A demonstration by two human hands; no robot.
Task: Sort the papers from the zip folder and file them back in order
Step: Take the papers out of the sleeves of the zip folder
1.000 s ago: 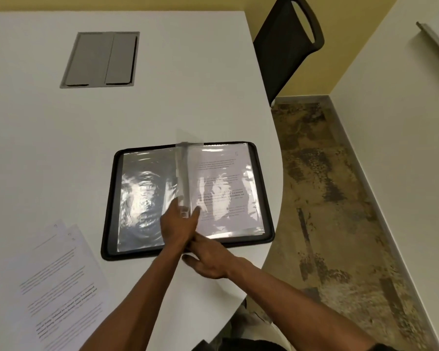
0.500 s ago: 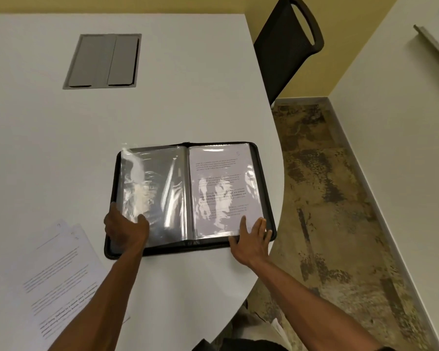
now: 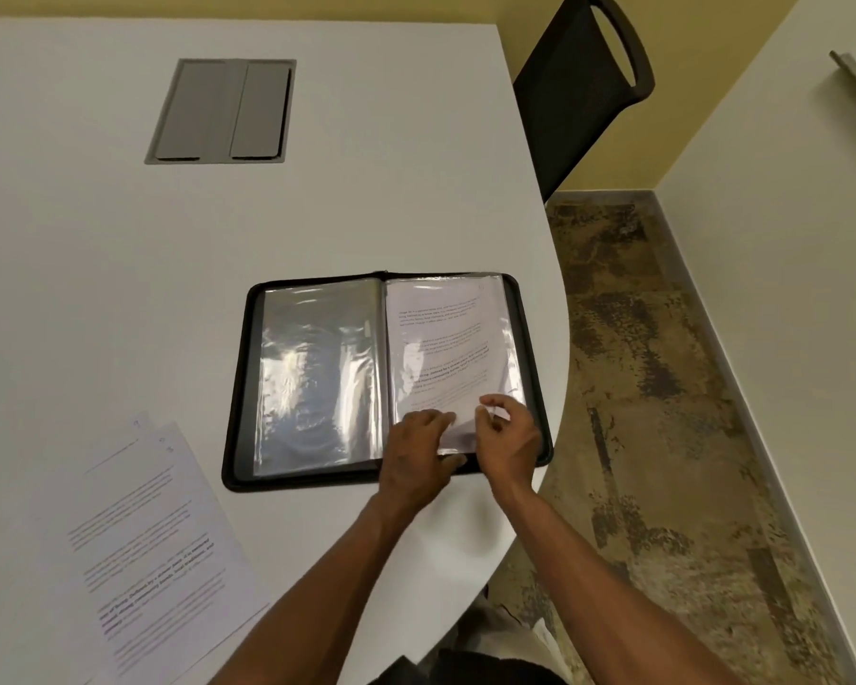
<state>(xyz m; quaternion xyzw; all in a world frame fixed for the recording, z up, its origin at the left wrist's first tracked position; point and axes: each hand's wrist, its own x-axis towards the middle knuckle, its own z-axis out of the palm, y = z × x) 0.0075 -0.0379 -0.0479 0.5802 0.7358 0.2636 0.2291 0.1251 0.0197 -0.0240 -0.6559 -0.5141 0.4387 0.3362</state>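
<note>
Pinching the sleeved page's (image 3: 448, 358) near edge, both grips: left hand (image 3: 418, 449), right hand (image 3: 507, 437).

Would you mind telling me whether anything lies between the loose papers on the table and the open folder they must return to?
Nothing visible does. The loose papers lie on bare white table left of the zip folder. Both hands are at the right-hand sleeve: left hand, right hand.
</note>
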